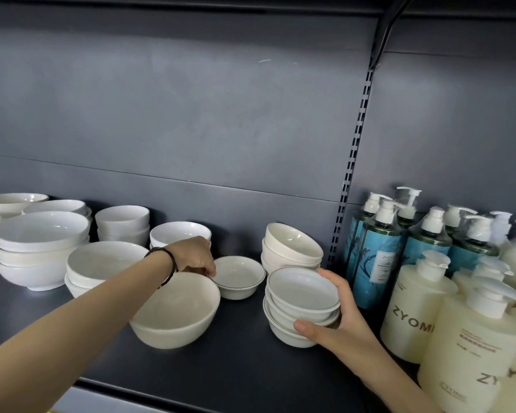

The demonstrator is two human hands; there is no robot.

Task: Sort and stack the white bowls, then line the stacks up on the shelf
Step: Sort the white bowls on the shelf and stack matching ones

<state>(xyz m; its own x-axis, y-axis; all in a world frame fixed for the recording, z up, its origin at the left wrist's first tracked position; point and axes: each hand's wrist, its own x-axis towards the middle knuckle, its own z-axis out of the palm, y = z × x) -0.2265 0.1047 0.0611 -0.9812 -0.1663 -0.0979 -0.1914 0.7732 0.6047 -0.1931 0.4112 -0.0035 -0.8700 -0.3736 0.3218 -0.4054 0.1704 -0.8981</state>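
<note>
On a dark metal shelf [236,356], my left hand [195,254] pinches the left rim of a single small bowl [239,277] with a thin dark line round its edge. It sits between a large white bowl [175,311] and a stack of small bowls [303,305]. My right hand [335,315] grips that stack, thumb at its base and fingers curled round the far side. A tilted stack [291,247] stands just behind it. Other white stacks [41,248] crowd the left, and pump bottles [423,308] stand at the right.

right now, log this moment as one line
step: stacking small bowls | left hand: pinches rim of single small bowl on shelf | right hand: grips stack of small bowls
</note>
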